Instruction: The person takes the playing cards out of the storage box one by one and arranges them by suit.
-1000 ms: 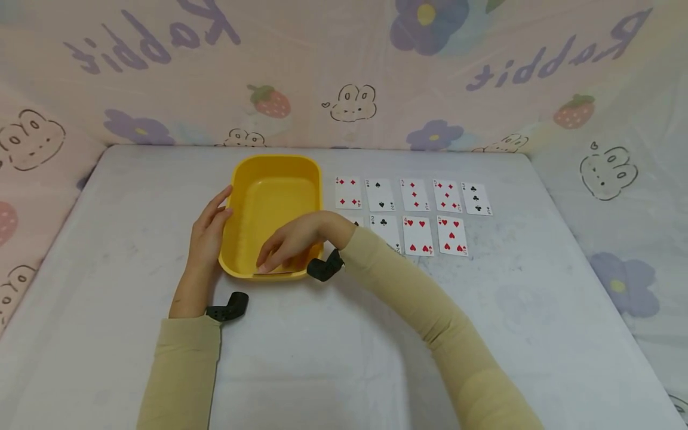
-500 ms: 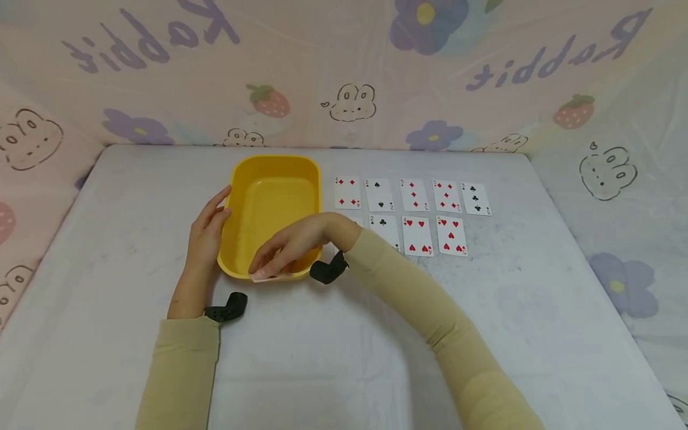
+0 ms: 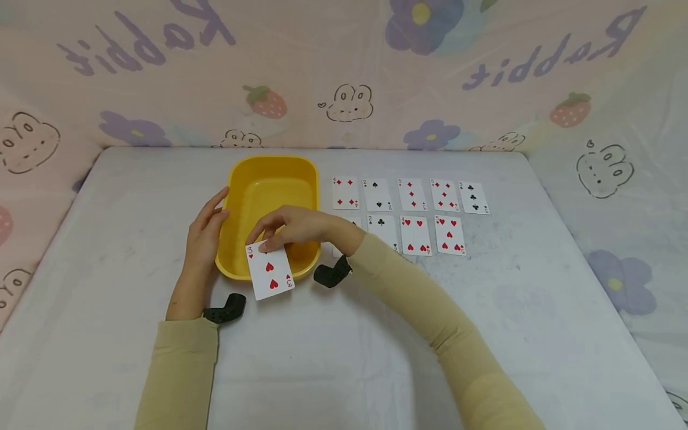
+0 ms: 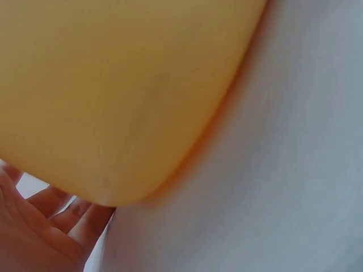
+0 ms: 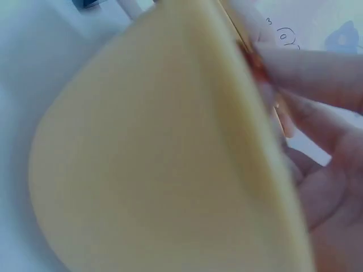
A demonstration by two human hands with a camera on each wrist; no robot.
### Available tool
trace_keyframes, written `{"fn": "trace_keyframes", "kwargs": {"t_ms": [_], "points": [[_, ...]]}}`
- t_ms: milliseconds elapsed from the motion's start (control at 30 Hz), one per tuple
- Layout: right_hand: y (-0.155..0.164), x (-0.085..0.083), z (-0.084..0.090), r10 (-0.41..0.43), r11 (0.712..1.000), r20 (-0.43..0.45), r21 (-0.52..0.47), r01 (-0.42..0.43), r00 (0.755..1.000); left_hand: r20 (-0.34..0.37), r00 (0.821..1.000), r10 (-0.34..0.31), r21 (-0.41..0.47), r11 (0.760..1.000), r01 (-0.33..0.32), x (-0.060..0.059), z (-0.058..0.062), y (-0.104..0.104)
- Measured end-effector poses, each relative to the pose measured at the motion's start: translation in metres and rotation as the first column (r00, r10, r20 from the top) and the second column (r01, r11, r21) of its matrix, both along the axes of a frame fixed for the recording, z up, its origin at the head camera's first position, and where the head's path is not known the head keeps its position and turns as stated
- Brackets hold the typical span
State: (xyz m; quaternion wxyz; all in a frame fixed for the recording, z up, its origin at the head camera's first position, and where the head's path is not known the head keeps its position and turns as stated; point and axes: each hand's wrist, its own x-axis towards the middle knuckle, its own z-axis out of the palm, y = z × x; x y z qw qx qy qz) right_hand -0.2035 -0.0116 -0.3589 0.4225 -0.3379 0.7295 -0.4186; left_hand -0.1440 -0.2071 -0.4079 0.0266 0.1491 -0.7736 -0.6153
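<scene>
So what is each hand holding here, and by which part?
The right hand pinches the three-of-hearts playing card by its top edge. The left hand holds nothing, resting against the yellow plastic tub.

The scene was viewed from the head camera, set above the near edge and aimed forward and down across the table (image 3: 344,346). The yellow tub (image 3: 252,194) was seen whole there. It was filmed very close by the left wrist camera from its left outer wall (image 4: 125,102), and, blurred, by the right wrist camera from its near side (image 5: 147,158). The tub was shared by all three views.
</scene>
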Motion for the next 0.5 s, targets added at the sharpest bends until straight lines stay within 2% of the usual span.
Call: {"fn": "trace_keyframes", "kwargs": {"t_ms": [167,500], "points": [[0.007,0.001,0.004,-0.076,0.995,-0.033,-0.063,0.073,0.997,0.004,1.0,-0.009,0.005,1.0,0.009,0.0,0.0,0.001],[0.034,-0.001,0.008,-0.233,0.957,0.022,-0.169,0.234,0.972,0.006,1.0,-0.004,0.002,1.0,0.004,0.0,0.002,-0.001]]}}
